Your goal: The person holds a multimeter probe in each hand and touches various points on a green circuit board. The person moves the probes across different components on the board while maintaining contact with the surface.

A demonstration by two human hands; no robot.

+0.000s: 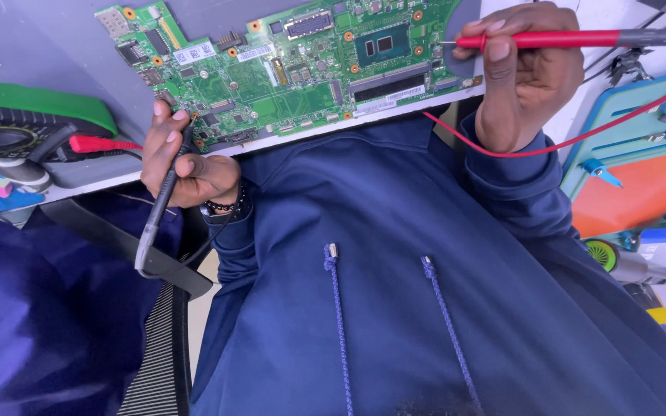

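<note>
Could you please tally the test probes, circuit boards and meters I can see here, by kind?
Test probes: 2, a black probe in the left hand, a red probe in the right hand
Green circuit board: 1
Green-cased meter: 1
Total: 4

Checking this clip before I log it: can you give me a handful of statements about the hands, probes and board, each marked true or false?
1. The left hand holds a black probe. True.
2. The right hand holds a blue probe. False: its probe is the red probe, trailing a red lead.
3. The green circuit board lies on a grey work surface. True.
4. The red probe's tip rests at the board's left edge. False: it points at the right end of the board.
5. The person wears a dark blue hooded top with two drawstrings. True.
</note>
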